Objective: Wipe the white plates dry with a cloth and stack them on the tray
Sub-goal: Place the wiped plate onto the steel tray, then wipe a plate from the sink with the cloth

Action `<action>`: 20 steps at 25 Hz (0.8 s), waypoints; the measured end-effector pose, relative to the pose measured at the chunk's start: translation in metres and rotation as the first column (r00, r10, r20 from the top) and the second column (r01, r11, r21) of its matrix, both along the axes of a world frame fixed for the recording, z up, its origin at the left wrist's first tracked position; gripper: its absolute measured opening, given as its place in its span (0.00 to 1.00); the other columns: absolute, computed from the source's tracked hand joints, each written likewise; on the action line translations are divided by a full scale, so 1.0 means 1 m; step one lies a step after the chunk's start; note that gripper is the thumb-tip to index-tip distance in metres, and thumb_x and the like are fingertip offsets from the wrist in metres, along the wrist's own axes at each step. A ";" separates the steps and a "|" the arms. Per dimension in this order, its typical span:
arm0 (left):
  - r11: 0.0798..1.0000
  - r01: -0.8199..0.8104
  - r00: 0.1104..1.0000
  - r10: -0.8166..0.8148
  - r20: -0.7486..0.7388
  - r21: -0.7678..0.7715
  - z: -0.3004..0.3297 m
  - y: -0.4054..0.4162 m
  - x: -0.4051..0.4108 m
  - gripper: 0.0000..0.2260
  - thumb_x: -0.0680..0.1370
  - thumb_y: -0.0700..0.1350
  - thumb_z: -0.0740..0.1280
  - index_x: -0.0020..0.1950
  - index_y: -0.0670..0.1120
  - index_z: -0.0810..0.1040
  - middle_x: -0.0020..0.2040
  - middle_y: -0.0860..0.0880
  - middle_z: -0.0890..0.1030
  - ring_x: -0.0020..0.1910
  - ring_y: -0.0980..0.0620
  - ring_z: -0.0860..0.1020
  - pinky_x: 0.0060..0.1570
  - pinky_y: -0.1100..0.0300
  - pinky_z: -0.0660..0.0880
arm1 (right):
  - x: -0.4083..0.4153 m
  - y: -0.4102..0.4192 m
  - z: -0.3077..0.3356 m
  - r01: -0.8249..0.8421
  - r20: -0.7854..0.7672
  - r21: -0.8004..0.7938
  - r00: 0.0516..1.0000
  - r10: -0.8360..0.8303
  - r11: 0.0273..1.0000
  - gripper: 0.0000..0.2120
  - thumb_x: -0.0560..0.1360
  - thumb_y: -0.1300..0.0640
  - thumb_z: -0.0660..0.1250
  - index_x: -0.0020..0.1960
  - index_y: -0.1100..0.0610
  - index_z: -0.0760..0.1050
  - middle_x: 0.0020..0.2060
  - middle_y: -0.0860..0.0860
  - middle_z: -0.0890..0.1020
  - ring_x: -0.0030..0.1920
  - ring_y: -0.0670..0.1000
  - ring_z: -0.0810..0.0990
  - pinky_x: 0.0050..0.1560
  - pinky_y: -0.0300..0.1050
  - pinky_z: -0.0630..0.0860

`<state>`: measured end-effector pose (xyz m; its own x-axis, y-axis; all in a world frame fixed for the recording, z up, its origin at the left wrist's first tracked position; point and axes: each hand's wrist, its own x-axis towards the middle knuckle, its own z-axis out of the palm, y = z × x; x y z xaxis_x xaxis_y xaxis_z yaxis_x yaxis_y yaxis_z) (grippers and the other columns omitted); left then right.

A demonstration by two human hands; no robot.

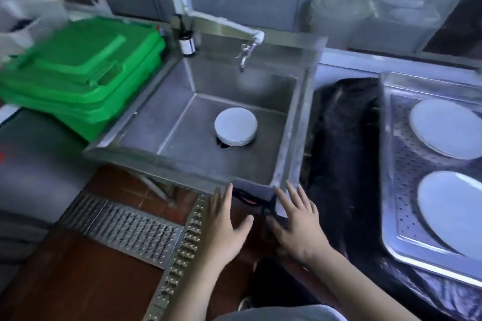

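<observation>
Two plates (443,128) on tray (391,164) at 3 o'clock, sink stack (235,126) left, both hands (224,227) (300,224) spread, empty.

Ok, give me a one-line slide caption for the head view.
Both hands, left and right, open before the sink holding stacked plates; two plates on the tray.

Both empty hands, left hand (224,224) and right hand (297,221), hover before the sink (161,122).

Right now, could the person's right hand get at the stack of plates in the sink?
Probably yes: the right hand is open and empty, and nothing covers the stack of plates in the open-topped sink.
</observation>
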<state>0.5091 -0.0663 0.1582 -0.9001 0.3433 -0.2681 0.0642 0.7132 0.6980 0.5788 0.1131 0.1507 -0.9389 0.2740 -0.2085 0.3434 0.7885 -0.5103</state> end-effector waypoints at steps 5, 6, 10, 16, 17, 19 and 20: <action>0.999 -0.051 0.997 0.050 0.060 0.013 -0.009 -0.025 -0.067 0.37 0.81 0.54 0.69 0.84 0.54 0.51 0.85 0.48 0.48 0.84 0.47 0.45 0.81 0.47 0.49 | -0.083 -0.005 -0.008 0.071 -0.018 -0.102 0.997 -0.073 0.992 0.31 0.79 0.48 0.67 0.79 0.50 0.62 0.81 0.50 0.57 0.81 0.53 0.50 0.79 0.54 0.53; 0.999 -0.052 0.996 0.052 0.071 0.000 -0.012 -0.030 -0.085 0.37 0.81 0.53 0.69 0.84 0.54 0.52 0.85 0.48 0.49 0.84 0.48 0.45 0.81 0.47 0.50 | -0.103 -0.004 -0.015 0.090 -0.011 -0.144 0.996 -0.092 0.985 0.30 0.79 0.50 0.68 0.78 0.52 0.64 0.80 0.51 0.58 0.81 0.53 0.52 0.78 0.54 0.54; 0.997 -0.040 0.989 0.050 0.141 -0.072 -0.034 -0.043 -0.175 0.35 0.81 0.51 0.71 0.83 0.53 0.57 0.84 0.49 0.54 0.83 0.50 0.51 0.80 0.51 0.53 | -0.197 0.013 -0.052 0.218 0.068 -0.337 0.976 -0.207 0.916 0.28 0.79 0.53 0.69 0.76 0.55 0.67 0.78 0.54 0.63 0.78 0.52 0.61 0.76 0.42 0.58; 0.982 0.121 0.959 -0.078 0.271 -0.145 -0.076 -0.007 -0.346 0.34 0.82 0.50 0.70 0.84 0.50 0.57 0.83 0.49 0.58 0.81 0.50 0.57 0.76 0.56 0.56 | -0.322 0.063 -0.104 0.585 0.314 -0.500 0.809 -0.496 0.638 0.27 0.77 0.54 0.73 0.73 0.57 0.71 0.69 0.54 0.76 0.68 0.55 0.75 0.70 0.50 0.71; 0.977 0.142 0.949 -0.089 0.302 -0.157 -0.088 0.002 -0.375 0.34 0.82 0.51 0.69 0.84 0.51 0.57 0.83 0.50 0.59 0.81 0.50 0.59 0.75 0.56 0.58 | -0.340 0.071 -0.113 0.639 0.365 -0.507 0.767 -0.528 0.578 0.26 0.77 0.56 0.73 0.72 0.59 0.71 0.68 0.55 0.77 0.66 0.57 0.77 0.68 0.53 0.73; 0.976 0.147 0.927 -0.079 0.368 -0.160 -0.109 0.019 -0.419 0.33 0.81 0.52 0.69 0.84 0.53 0.58 0.83 0.51 0.61 0.80 0.49 0.61 0.73 0.55 0.61 | -0.369 0.082 -0.131 0.717 0.466 -0.489 0.696 -0.546 0.497 0.23 0.77 0.61 0.72 0.70 0.64 0.72 0.65 0.59 0.78 0.61 0.59 0.79 0.61 0.52 0.77; 0.980 0.137 0.912 -0.067 0.404 -0.147 -0.123 0.029 -0.440 0.33 0.81 0.52 0.69 0.84 0.52 0.59 0.82 0.50 0.62 0.80 0.48 0.62 0.73 0.53 0.63 | -0.385 0.086 -0.141 0.745 0.506 -0.477 0.666 -0.548 0.466 0.23 0.77 0.62 0.71 0.70 0.64 0.71 0.64 0.59 0.78 0.58 0.59 0.79 0.57 0.50 0.77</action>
